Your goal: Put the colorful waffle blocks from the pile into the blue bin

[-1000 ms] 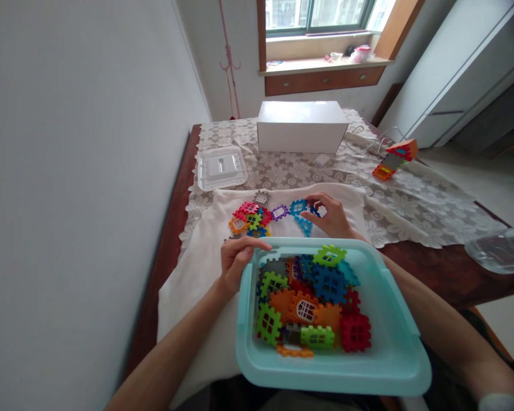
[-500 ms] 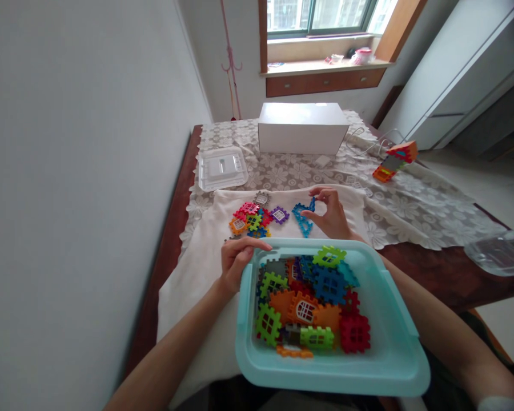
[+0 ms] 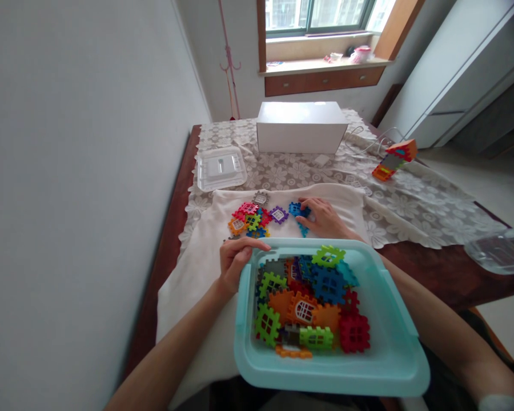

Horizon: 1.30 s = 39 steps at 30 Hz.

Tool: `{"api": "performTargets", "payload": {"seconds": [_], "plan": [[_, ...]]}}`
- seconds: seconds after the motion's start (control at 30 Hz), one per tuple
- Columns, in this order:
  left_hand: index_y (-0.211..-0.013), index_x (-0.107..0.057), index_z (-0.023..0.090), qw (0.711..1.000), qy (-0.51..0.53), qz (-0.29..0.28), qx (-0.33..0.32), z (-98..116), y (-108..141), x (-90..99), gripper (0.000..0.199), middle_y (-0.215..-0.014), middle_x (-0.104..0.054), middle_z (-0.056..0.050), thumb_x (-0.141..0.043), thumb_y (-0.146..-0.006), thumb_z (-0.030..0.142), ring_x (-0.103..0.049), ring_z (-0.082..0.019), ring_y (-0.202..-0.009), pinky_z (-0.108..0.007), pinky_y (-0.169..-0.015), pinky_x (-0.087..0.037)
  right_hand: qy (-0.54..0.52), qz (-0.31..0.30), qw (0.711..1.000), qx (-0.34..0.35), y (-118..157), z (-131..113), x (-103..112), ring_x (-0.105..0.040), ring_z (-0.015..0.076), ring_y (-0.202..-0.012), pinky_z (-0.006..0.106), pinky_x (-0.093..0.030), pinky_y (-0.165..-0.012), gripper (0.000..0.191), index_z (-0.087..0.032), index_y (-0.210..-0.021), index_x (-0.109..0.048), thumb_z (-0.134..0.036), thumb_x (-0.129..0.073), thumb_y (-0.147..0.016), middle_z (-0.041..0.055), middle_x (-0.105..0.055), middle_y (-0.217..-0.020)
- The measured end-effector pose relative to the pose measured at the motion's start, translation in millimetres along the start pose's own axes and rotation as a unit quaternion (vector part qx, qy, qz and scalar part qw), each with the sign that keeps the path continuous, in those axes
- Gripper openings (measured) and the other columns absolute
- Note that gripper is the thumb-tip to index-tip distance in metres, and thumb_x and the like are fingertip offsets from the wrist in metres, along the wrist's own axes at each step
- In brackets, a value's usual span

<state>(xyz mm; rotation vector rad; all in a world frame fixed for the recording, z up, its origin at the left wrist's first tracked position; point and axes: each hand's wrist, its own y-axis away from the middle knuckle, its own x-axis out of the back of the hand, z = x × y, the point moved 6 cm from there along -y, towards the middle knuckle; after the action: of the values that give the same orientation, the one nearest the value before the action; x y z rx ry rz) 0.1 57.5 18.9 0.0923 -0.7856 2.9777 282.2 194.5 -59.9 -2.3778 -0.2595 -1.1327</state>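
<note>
My left hand point(image 3: 235, 260) grips the far left corner of a turquoise plastic bin point(image 3: 394, 348), its index finger lying along the rim. Inside the bin are several toothed plastic building panels, among them a dark blue one point(image 3: 329, 284), an orange one with a white window point(image 3: 304, 308) and a red one point(image 3: 354, 333). Beyond the rim, my right hand point(image 3: 321, 218) is closed, fingers and thumb on a blue building panel point(image 3: 294, 209) lying low on the white cloth. A lighter blue piece point(image 3: 303, 230) shows beneath it. Close by on the left is a purple panel point(image 3: 278, 214).
A loose heap of coloured panels point(image 3: 252, 221) lies on the white cloth point(image 3: 197, 245). Farther back are a clear lid point(image 3: 221, 167) and a white box point(image 3: 300, 131). To the right stand an assembled toy house point(image 3: 394, 160) and a clear plastic bottle point(image 3: 499, 251).
My right hand has moved slightly left and down, and the blue panel, tilted up before, now lies flatter on the cloth. My left hand and the bin have stayed in place.
</note>
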Motion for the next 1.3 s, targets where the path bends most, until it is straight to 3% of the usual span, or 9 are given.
{"api": "performTargets", "payload": {"seconds": [0.27, 0.5, 0.63, 0.73, 0.9, 1.07, 1.17, 1.23, 1.3], "plan": [[-0.093, -0.098, 0.021, 1.000, -0.002, 0.008, 0.020, 0, 1, 0.4, 0.039, -0.077, -0.087, -0.007, -0.066, -0.108, 0.040, -0.060, -0.018, -0.054, -0.033, -0.054, -0.044, -0.003, 0.036, 0.999, -0.028, -2, 13, 5, -0.077, 0.0385, -0.116, 0.063, -0.061, -0.114, 0.018, -0.029, -0.102, -0.067, -0.037, -0.082, -0.096, 0.0132, -0.085, -0.121], [-0.094, -0.098, 0.020, 1.000, -0.002, 0.004, 0.016, -2, 1, 0.6, 0.042, -0.078, -0.088, -0.008, -0.068, -0.109, 0.046, -0.062, -0.019, -0.055, -0.033, -0.055, -0.044, -0.050, 0.040, 0.997, -0.038, -3, 18, 16, -0.078, 0.0349, -0.109, 0.059, -0.067, -0.106, 0.016, -0.030, -0.099, -0.070, -0.036, -0.084, -0.094, 0.0110, -0.084, -0.121], [-0.094, -0.098, 0.020, 1.000, -0.005, 0.008, 0.021, -2, 1, 1.2, 0.043, -0.078, -0.087, -0.008, -0.068, -0.109, 0.047, -0.061, -0.019, -0.055, -0.033, -0.056, -0.043, -0.155, 0.070, 0.983, -0.065, -9, 16, 26, -0.080, 0.0320, -0.107, 0.054, -0.070, -0.097, 0.034, -0.028, -0.094, -0.070, -0.056, -0.089, -0.093, 0.0127, -0.086, -0.130], [-0.094, -0.098, 0.021, 1.000, -0.008, 0.011, 0.025, -2, 2, 1.0, 0.044, -0.076, -0.086, -0.008, -0.067, -0.110, 0.048, -0.058, -0.018, -0.054, -0.034, -0.056, -0.042, -0.330, 0.068, 0.938, -0.086, -10, 7, 37, -0.081, 0.0310, -0.102, 0.050, -0.071, -0.088, 0.055, -0.029, -0.096, -0.068, -0.079, -0.089, -0.090, 0.0140, -0.087, -0.128], [-0.094, -0.098, 0.021, 0.999, -0.009, 0.010, 0.033, 1, 4, -0.3, 0.045, -0.072, -0.083, -0.008, -0.067, -0.112, 0.048, -0.055, -0.018, -0.053, -0.034, -0.056, -0.041, -0.505, -0.047, 0.859, -0.073, 6, -26, 59, -0.084, 0.0383, -0.103, 0.058, -0.071, -0.088, 0.077, -0.032, -0.100, -0.070, -0.101, -0.090, -0.072, 0.0145, -0.088, -0.122], [-0.095, -0.098, 0.020, 0.999, -0.007, 0.011, 0.039, 0, 5, 0.0, 0.047, -0.070, -0.082, -0.009, -0.066, -0.112, 0.050, -0.058, -0.019, -0.053, -0.034, -0.056, -0.043, -0.502, -0.263, 0.816, 0.109, 19, -71, 69, -0.083, 0.0473, -0.130, 0.068, -0.065, -0.113, 0.070, -0.029, -0.084, -0.078, -0.096, -0.094, -0.073, 0.0172, -0.089, -0.133], [-0.093, -0.098, 0.020, 1.000, -0.008, 0.008, 0.027, -2, 3, 0.4, 0.048, -0.069, -0.082, -0.008, -0.067, -0.111, 0.052, -0.057, -0.019, -0.052, -0.034, -0.054, -0.041, -0.480, -0.219, 0.845, 0.086, 11, -64, 65, -0.079, 0.0464, -0.140, 0.068, -0.063, -0.120, 0.072, -0.029, -0.090, -0.084, -0.099, -0.073, -0.093, 0.0179, -0.087, -0.142], [-0.093, -0.098, 0.020, 1.000, -0.006, 0.005, 0.023, -2, 2, 0.3, 0.048, -0.067, -0.081, -0.007, -0.067, -0.111, 0.053, -0.055, -0.018, -0.051, -0.033, -0.053, -0.040, -0.391, -0.165, 0.904, 0.048, 5, -49, 57, -0.081, 0.0419, -0.136, 0.064, -0.065, -0.119, 0.055, -0.029, -0.106, -0.088, -0.081, -0.073, -0.105, 0.0160, -0.087, -0.141], [-0.093, -0.097, 0.020, 1.000, -0.004, 0.006, 0.025, -2, 2, 0.3, 0.048, -0.066, -0.080, -0.007, -0.068, -0.111, 0.054, -0.054, -0.018, -0.050, -0.033, -0.053, -0.040, -0.240, -0.140, 0.959, 0.045, 2, -34, 45, -0.079, 0.0411, -0.138, 0.065, -0.063, -0.123, 0.040, -0.030, -0.122, -0.089, -0.064, -0.085, -0.101, 0.0143, -0.086, -0.144]]}}
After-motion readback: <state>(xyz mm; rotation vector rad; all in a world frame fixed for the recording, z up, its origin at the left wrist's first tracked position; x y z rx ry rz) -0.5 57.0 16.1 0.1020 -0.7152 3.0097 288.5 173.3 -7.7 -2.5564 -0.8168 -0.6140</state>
